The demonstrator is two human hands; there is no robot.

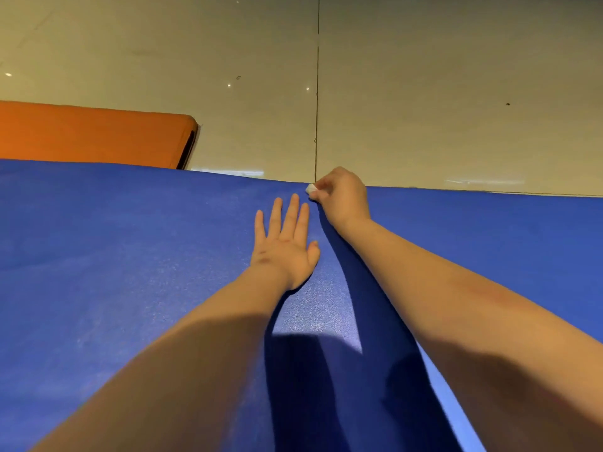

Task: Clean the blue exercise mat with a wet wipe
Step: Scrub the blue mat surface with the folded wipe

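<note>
The head view looks down over a blue exercise mat [130,272] that fills the lower part of the frame and lies on a glossy beige tiled floor [440,93]. The left hand [284,243] lies flat on the mat, palm down, with its fingers straight and slightly spread, pointing toward the far edge. Just beside it, the right hand [342,197] has its fingers curled around a small bunched white wet wipe [311,189], which peeks out at the fingertips. The right hand holds the wipe against the mat right at its far edge, where the mat meets the floor. Both bare forearms reach in from the bottom of the frame and throw dark shadows on the mat between them. An orange mat [91,135] lies on the floor beyond the far edge of the blue mat, to the left. A dark grout line [317,93] runs across the floor tiles toward the right hand.
</note>
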